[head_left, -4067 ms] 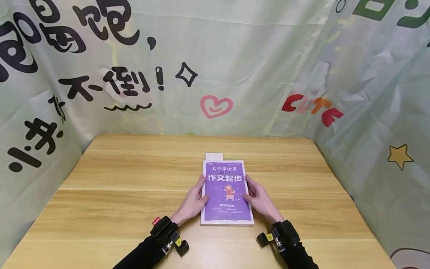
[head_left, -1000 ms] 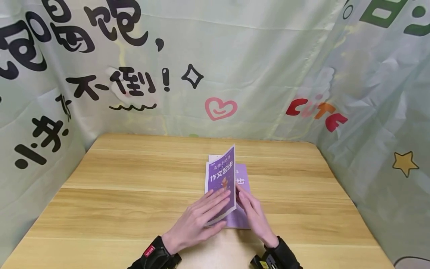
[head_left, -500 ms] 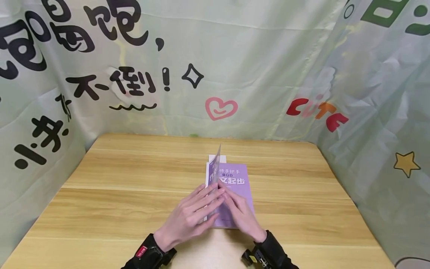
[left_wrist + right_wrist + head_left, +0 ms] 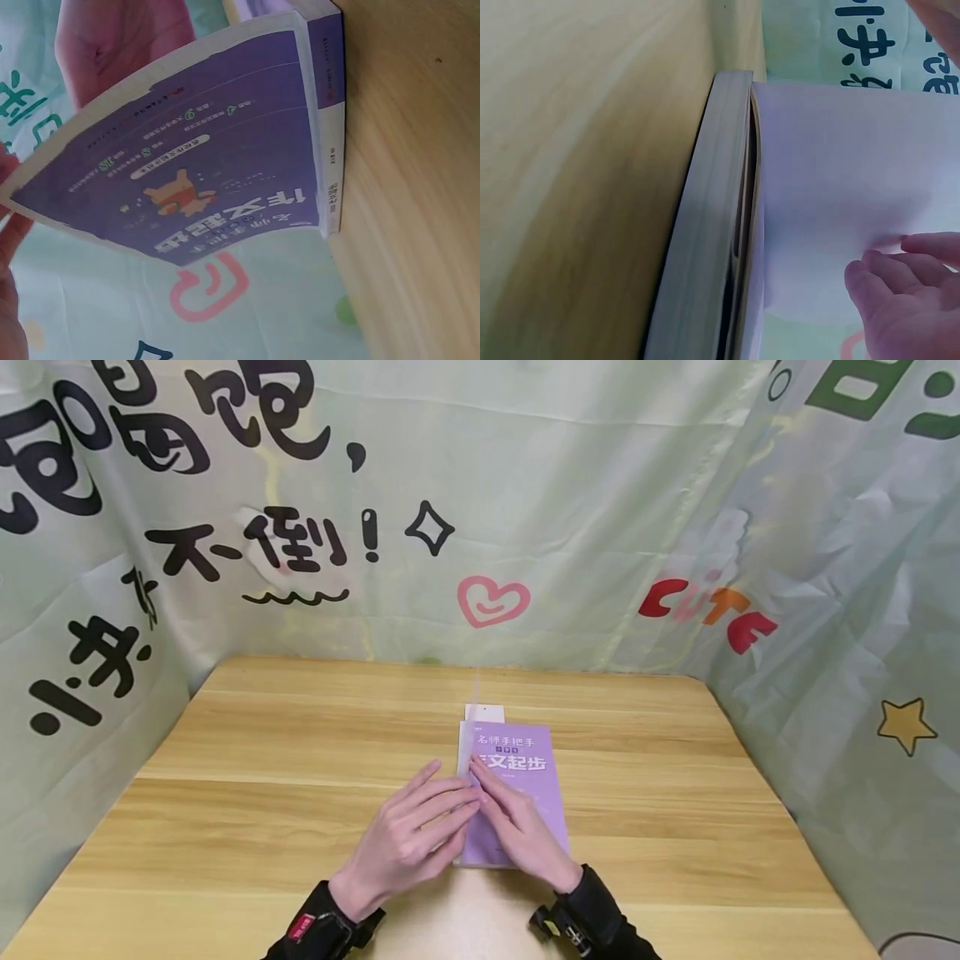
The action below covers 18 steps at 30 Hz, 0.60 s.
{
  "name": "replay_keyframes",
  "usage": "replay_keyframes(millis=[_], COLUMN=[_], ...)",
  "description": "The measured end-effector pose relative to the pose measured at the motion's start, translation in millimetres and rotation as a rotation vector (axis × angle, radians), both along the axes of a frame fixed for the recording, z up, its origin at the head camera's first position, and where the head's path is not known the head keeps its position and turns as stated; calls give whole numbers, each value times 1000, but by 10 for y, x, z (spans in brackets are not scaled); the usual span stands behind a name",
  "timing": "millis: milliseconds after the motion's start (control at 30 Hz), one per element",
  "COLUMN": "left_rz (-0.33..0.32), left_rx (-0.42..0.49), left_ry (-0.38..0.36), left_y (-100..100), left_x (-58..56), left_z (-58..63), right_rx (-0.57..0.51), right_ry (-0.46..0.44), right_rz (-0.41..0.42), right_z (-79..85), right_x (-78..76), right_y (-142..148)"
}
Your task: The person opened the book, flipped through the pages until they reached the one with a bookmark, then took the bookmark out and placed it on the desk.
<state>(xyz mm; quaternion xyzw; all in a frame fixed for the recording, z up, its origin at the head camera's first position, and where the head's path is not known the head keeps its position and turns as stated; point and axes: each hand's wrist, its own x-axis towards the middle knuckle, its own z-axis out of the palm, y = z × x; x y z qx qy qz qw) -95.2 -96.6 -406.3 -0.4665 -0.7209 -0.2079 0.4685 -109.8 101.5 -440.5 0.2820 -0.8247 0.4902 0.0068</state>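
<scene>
A purple book (image 4: 525, 810) lies on the table. Its front cover (image 4: 180, 142) stands up almost vertically along the left spine, bent in the left wrist view. A lilac title page with the same white characters shows beneath it. My left hand (image 4: 408, 831) is on the cover's outer side, fingers extended and spread, tips at its edge. On the inner side is my right hand (image 4: 525, 835), with nearly straight fingers meeting the cover opposite the left fingertips. The pale inner face (image 4: 840, 172) of the cover fills much of the right wrist view.
A white card-like tab (image 4: 485, 713) sticks out past the book's far edge. The wooden table (image 4: 300, 735) reaches back to a pale green printed curtain (image 4: 585, 510) hanging on several sides.
Earlier the book lay closed between both hands. Since then the front cover has risen and swung left to upright, both hands moving left with it. The page beneath shows more.
</scene>
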Motion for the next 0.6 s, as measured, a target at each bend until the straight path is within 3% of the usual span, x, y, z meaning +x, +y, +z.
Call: replay_keyframes(millis=[200, 400, 600], left_rz=[151, 327, 453], left_rx=[-70, -169, -206], left_ry=[-43, -87, -145], left_y=[-25, -106, -163], left_x=[65, 88, 80], left_z=[33, 54, 42], right_rx=[76, 154, 261], right_ry=[-49, -20, -1], right_rz=[19, 66, 98], right_z=[1, -11, -31], right_x=[-14, -44, -46], right_y=[-26, -33, -41])
